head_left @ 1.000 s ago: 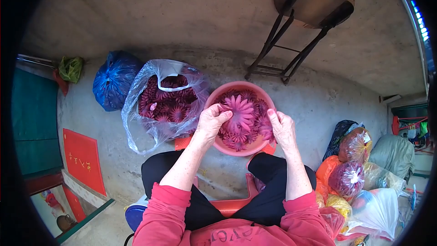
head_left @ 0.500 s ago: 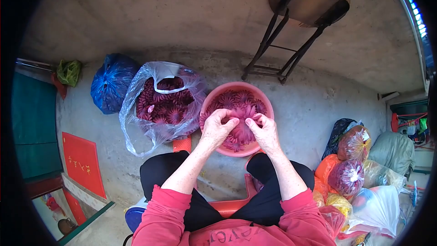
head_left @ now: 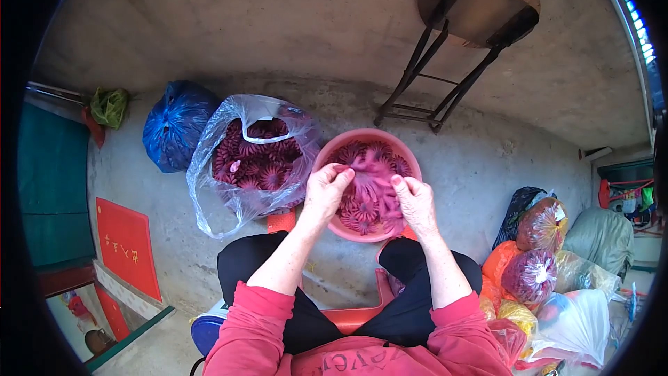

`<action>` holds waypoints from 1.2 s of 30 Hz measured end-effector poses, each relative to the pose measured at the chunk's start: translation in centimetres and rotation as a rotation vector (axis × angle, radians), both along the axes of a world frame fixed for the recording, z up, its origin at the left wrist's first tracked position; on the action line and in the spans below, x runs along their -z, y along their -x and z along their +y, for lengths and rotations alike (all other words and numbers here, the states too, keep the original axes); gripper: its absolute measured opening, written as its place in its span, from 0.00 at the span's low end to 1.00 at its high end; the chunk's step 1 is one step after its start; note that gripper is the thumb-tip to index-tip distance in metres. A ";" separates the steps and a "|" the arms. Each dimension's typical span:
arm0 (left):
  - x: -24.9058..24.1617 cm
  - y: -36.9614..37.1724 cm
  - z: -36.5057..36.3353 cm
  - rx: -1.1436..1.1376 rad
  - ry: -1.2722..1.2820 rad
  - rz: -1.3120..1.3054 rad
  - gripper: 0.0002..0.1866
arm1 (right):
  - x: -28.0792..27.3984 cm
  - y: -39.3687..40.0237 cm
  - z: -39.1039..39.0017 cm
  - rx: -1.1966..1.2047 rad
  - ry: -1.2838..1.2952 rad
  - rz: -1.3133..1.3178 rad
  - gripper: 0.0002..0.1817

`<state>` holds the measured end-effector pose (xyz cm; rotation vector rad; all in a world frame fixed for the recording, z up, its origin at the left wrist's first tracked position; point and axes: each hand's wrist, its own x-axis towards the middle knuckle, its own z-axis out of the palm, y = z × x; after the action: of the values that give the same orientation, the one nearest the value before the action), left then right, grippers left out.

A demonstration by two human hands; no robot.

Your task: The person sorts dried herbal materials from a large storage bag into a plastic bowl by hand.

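Over a pink basin (head_left: 419, 160), my left hand (head_left: 324, 193) pinches one edge of a pink flower-shaped piece (head_left: 372, 175) between thumb and fingers. My right hand (head_left: 416, 203) is closed at its other side, where the piece is smeared by motion. Below, the basin holds many dark red flower-shaped pieces (head_left: 360, 223) with petal-like strips. Left of the basin, an open clear plastic bag (head_left: 202, 198) contains more dark red pieces (head_left: 273, 175) of the same look.
A tied blue bag (head_left: 170, 129) sits beyond the clear bag. A folding stool (head_left: 480, 3) leans at the wall. Several filled bags (head_left: 529, 275) crowd the right side. A red sheet (head_left: 128, 247) lies left. A red plastic frame (head_left: 348, 319) is between my legs.
My hands have moved apart, the right one slightly down and right. The pink piece between them is now spread out and blurred. The view has shifted slightly.
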<state>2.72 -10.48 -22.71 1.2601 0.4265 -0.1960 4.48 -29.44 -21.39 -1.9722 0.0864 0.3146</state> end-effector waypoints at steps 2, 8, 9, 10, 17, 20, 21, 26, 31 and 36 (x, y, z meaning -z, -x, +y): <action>0.0 -0.2 0.5 -0.093 0.135 0.027 0.06 | 0.0 -0.3 -0.4 0.016 0.024 -0.009 0.24; 0.6 -0.3 0.5 -0.099 0.138 0.065 0.07 | -0.3 -0.5 -1.0 -0.022 0.210 -0.033 0.24; 0.7 -0.3 0.8 -0.132 0.154 0.046 0.07 | -0.3 -0.6 -1.4 -0.008 0.215 -0.036 0.22; 0.8 -0.5 1.1 -0.165 0.170 0.027 0.06 | -0.3 -0.8 -2.0 0.006 0.221 -0.041 0.21; 0.2 -0.4 1.1 -0.150 0.152 0.070 0.06 | 4.1 -0.5 -2.5 -0.244 0.799 -0.807 0.18; 1.0 -0.2 -0.3 -0.081 0.113 0.073 0.06 | 1.2 0.3 -1.3 -0.111 0.300 -0.442 0.17; 0.8 -0.3 -1.3 0.049 -0.068 0.055 0.07 | 0.1 0.5 -0.9 -0.056 0.052 -0.256 0.16; 0.3 -0.8 -6.3 0.218 -0.371 -0.050 0.09 | 1.3 0.0 -2.6 0.136 -0.250 0.091 0.11; 0.0 -1.7 -8.4 0.005 -0.648 -0.265 0.12 | 3.9 -1.3 -6.9 -0.041 0.004 0.077 0.09; -2.7 -1.8 -10.0 -0.050 -0.492 -0.322 0.18 | 9.0 -0.2 -10.4 -0.495 0.943 -0.119 0.12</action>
<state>4.47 -20.50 -20.05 1.7280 0.2310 0.1662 4.72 -39.81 -30.43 -2.9387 -0.4095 0.5383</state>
